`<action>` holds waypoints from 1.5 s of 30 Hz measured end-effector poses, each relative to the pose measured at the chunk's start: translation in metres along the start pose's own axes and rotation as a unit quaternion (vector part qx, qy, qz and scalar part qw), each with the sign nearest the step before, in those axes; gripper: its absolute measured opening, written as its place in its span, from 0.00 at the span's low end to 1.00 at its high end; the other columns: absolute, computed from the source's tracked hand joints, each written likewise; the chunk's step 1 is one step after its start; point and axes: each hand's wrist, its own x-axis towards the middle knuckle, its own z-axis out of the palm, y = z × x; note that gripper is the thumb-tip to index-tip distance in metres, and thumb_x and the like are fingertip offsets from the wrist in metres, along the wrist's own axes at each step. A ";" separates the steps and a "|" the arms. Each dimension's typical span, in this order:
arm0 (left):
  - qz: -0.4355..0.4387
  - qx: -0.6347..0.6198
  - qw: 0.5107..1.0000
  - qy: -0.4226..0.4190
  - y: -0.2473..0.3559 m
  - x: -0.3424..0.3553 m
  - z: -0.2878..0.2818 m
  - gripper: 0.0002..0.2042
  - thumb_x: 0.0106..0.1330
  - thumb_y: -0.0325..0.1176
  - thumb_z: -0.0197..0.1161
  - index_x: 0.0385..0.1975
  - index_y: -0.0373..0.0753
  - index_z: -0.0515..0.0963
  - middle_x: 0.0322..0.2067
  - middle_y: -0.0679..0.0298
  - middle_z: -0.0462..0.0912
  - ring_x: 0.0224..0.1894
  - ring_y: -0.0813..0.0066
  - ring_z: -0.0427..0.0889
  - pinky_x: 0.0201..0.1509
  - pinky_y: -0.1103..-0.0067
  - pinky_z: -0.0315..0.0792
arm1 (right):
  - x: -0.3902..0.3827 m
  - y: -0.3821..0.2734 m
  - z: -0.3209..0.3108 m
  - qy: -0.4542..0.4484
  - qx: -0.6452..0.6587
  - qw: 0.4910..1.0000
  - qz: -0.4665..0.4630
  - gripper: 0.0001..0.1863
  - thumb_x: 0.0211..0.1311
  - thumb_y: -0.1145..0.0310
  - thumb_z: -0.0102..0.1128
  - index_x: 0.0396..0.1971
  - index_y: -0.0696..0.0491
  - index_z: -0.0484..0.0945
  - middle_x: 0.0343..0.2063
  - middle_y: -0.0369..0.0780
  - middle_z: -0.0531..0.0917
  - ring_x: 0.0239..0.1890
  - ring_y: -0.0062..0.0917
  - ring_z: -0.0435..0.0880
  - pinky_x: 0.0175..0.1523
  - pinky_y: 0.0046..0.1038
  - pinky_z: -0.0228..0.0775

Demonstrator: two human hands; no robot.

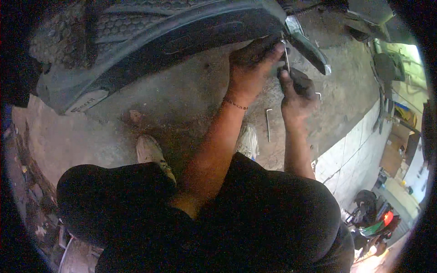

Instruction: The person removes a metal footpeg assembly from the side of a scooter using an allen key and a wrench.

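My left hand [255, 63] is closed at the front end of the scooter's dark side panel [182, 41]. Its thumb and fingertips press about the upper end of a slim, shiny metal rod [287, 59]. The rod looks like a hex key, but its tip is hidden among fingers and panel. Lower down, my right hand [298, 93] pinches the same rod between thumb and curled fingers. Below the hands an L-shaped hex key [268, 125] lies on the concrete floor. Another bent metal piece [318, 96] shows partly behind my right hand.
A dark, pale-tipped part [312, 52] juts from the scooter beside my hands. Its textured footboard [123, 22] spans the upper left. My shoes [154, 154] stand on the concrete between knees and scooter. White tiles [350, 145] and cluttered shelving [400, 159] lie to the right.
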 end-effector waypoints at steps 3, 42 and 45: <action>0.135 0.185 0.973 0.030 0.006 0.000 -0.006 0.10 0.64 0.38 0.56 0.39 0.43 0.80 0.36 0.61 0.83 0.34 0.64 0.82 0.40 0.74 0.74 | -0.003 -0.004 0.012 0.000 0.002 1.000 -0.002 0.14 0.53 0.67 0.67 0.36 0.59 0.79 0.31 0.39 0.83 0.33 0.21 0.79 0.41 0.23 0.70; -0.391 -0.549 0.733 0.093 0.041 0.004 0.004 0.12 0.65 0.36 0.55 0.40 0.35 0.75 0.31 0.63 0.81 0.23 0.80 0.79 0.17 0.87 0.71 | -0.100 0.134 -0.053 -0.280 -0.418 0.847 0.173 0.20 0.52 0.61 0.60 0.43 0.54 0.71 0.41 0.51 0.75 0.38 0.48 0.78 0.41 0.43 0.72; -0.451 -0.550 0.698 0.088 0.045 0.015 0.003 0.13 0.65 0.38 0.54 0.42 0.35 0.74 0.30 0.64 0.81 0.21 0.83 0.77 0.14 0.90 0.68 | -0.098 0.129 -0.055 -0.288 -0.424 0.851 0.116 0.19 0.52 0.63 0.60 0.43 0.55 0.71 0.41 0.52 0.75 0.36 0.48 0.78 0.42 0.42 0.72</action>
